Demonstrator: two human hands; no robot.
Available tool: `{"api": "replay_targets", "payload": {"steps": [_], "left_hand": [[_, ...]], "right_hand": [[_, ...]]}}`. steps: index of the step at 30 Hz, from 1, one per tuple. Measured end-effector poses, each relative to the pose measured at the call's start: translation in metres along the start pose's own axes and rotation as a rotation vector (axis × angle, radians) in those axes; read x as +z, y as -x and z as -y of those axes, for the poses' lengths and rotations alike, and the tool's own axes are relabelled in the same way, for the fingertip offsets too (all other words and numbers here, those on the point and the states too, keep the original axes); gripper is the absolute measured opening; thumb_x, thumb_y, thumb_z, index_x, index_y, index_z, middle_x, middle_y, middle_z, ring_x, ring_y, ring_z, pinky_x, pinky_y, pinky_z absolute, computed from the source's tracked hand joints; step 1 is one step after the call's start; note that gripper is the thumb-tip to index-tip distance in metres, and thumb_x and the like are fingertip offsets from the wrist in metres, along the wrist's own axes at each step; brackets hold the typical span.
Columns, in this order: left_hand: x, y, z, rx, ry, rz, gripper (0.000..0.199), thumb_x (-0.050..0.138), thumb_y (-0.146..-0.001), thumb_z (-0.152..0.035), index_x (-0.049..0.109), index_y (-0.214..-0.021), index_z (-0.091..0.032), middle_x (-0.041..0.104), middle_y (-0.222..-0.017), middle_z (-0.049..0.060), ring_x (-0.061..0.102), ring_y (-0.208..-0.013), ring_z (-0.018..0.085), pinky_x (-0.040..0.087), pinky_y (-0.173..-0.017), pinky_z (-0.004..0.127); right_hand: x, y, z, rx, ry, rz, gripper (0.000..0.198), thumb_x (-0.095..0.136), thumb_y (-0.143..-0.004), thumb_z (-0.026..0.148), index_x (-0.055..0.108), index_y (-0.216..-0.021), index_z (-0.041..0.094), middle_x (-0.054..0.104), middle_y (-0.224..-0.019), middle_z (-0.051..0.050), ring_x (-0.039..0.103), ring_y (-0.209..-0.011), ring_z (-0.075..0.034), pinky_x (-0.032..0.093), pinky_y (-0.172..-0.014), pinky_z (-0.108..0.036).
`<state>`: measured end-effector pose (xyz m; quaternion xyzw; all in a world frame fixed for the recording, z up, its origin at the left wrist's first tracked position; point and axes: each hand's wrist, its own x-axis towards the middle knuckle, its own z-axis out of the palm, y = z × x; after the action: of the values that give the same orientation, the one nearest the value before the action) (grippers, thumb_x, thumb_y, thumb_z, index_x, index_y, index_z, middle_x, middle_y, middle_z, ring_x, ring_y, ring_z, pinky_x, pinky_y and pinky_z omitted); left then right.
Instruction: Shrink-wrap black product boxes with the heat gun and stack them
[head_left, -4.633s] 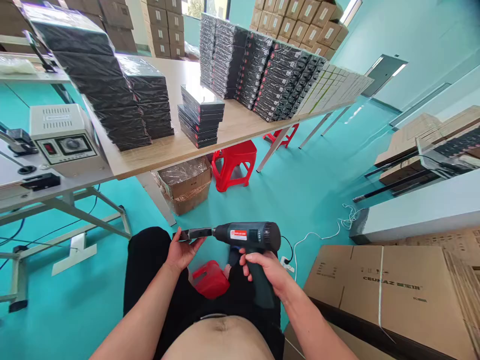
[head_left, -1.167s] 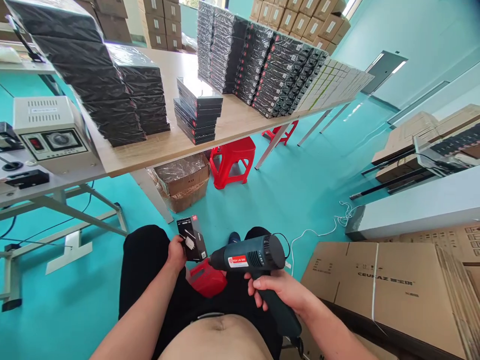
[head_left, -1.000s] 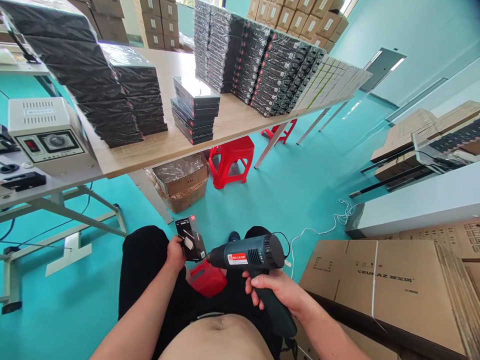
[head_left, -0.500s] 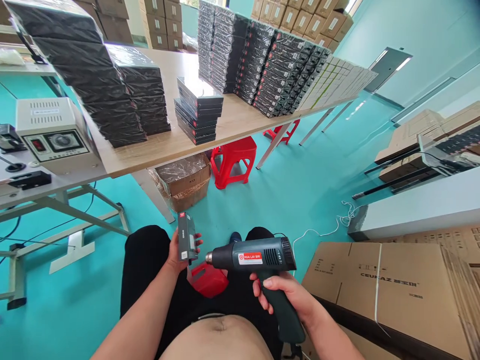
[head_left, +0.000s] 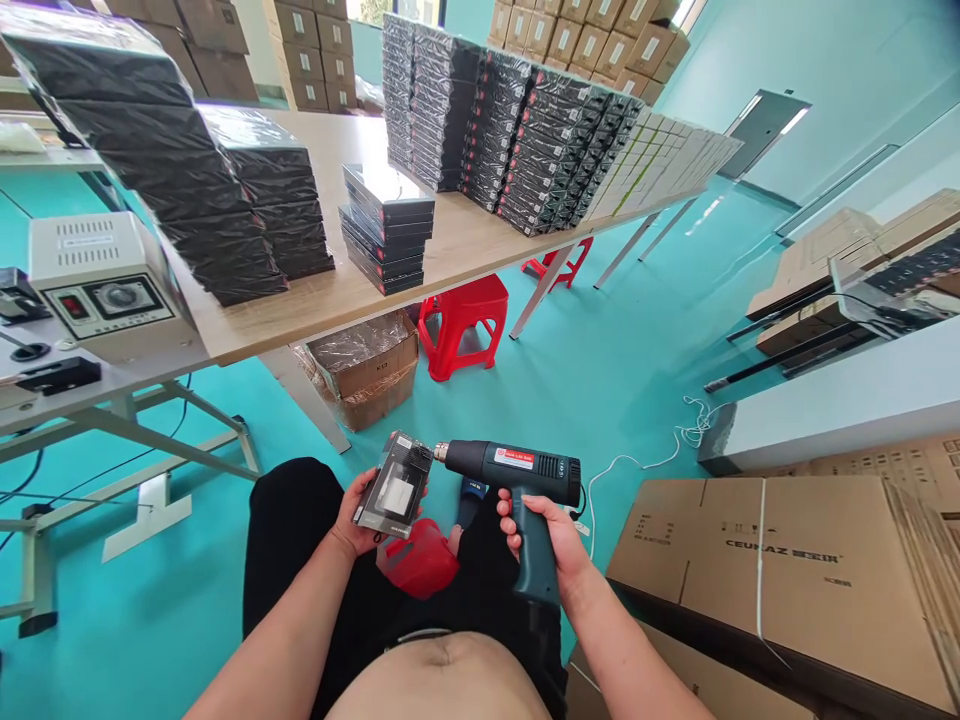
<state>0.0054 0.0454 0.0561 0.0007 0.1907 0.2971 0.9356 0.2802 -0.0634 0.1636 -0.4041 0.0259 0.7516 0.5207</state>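
My left hand [head_left: 361, 512] holds a flat dark product box [head_left: 396, 485] over my lap, its printed broad face turned up and a pale rectangle on it. Around the handle of a dark green heat gun [head_left: 517, 465], my right hand [head_left: 541, 530] is closed. The metal nozzle points left and sits right by the box's upper right corner; whether it touches I cannot tell. On the table ahead stands a short stack of similar dark boxes [head_left: 386, 230].
Taller stacks of film-wrapped dark boxes [head_left: 517, 140] line the wooden table [head_left: 262, 325]. A beige control unit [head_left: 112, 285] stands at left. Red stools [head_left: 465, 325] and an open carton [head_left: 367, 375] sit below. Large cartons [head_left: 757, 570] lie at right, near a white cord [head_left: 600, 485] on the floor.
The box in my left hand has turned from its narrow side to its broad face. My right hand has raised the heat gun, its nozzle now beside the box's upper corner.
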Motion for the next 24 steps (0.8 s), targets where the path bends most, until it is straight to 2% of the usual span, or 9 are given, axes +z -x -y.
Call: {"api": "replay_targets", "payload": {"steps": [9,13,15,17,21,22,24], "left_hand": [[-0.001,-0.002,0.002,-0.052,-0.023,-0.082,0.053,0.048,-0.087,-0.043,0.052,-0.127,-0.009,0.064,-0.114,0.021,0.059,-0.109,0.036,0.045,-0.090,0.055],[-0.002,-0.002,0.002,-0.075,-0.039,-0.086,0.055,0.048,-0.086,-0.045,0.054,-0.124,-0.007,0.066,-0.111,0.022,0.061,-0.106,0.036,0.046,-0.088,0.053],[-0.003,-0.003,0.002,-0.080,-0.045,-0.093,0.056,0.049,-0.085,-0.049,0.057,-0.121,-0.007,0.068,-0.105,0.021,0.063,-0.103,0.036,0.048,-0.085,0.051],[-0.004,-0.003,0.000,-0.077,-0.050,-0.133,0.054,0.050,-0.084,-0.051,0.061,-0.114,-0.007,0.071,-0.095,0.019,0.065,-0.097,0.035,0.050,-0.082,0.049],[-0.005,-0.005,-0.003,-0.013,-0.044,-0.257,0.037,0.051,-0.084,-0.040,0.067,-0.098,-0.009,0.073,-0.085,0.014,0.069,-0.085,0.030,0.053,-0.080,0.042],[-0.005,-0.006,-0.004,0.000,-0.042,-0.277,0.035,0.051,-0.083,-0.038,0.067,-0.096,-0.009,0.073,-0.084,0.014,0.070,-0.083,0.030,0.053,-0.079,0.041],[-0.007,-0.006,-0.005,0.002,-0.042,-0.301,0.034,0.053,-0.081,-0.038,0.067,-0.093,-0.010,0.073,-0.080,0.012,0.070,-0.078,0.030,0.054,-0.076,0.040]], "right_hand": [[0.015,-0.008,0.001,0.007,0.045,0.009,0.028,0.054,-0.079,0.024,0.061,-0.102,0.009,0.064,-0.081,-0.005,0.059,-0.062,-0.010,0.049,-0.052,-0.019],[0.030,-0.016,0.000,-0.016,0.119,0.024,0.026,0.054,-0.078,0.024,0.063,-0.098,0.010,0.064,-0.080,-0.005,0.059,-0.062,-0.010,0.049,-0.052,-0.019],[0.040,-0.014,0.000,-0.034,0.219,0.057,0.026,0.054,-0.078,0.025,0.063,-0.098,0.011,0.065,-0.080,-0.005,0.060,-0.061,-0.011,0.049,-0.052,-0.020],[0.051,-0.004,0.001,-0.016,0.412,0.135,0.026,0.055,-0.077,0.024,0.064,-0.097,0.011,0.066,-0.079,-0.006,0.061,-0.059,-0.012,0.048,-0.050,-0.021],[0.068,0.017,0.006,0.193,0.859,0.373,0.022,0.065,-0.069,0.022,0.067,-0.088,0.010,0.068,-0.076,-0.008,0.061,-0.055,-0.015,0.047,-0.048,-0.025],[0.070,0.018,0.007,0.208,0.914,0.390,0.022,0.067,-0.068,0.022,0.067,-0.086,0.009,0.068,-0.076,-0.008,0.061,-0.056,-0.015,0.048,-0.049,-0.025],[0.074,0.013,0.009,0.118,0.917,0.321,0.024,0.067,-0.069,0.024,0.068,-0.088,0.010,0.068,-0.076,-0.008,0.061,-0.056,-0.015,0.048,-0.051,-0.026]]}}
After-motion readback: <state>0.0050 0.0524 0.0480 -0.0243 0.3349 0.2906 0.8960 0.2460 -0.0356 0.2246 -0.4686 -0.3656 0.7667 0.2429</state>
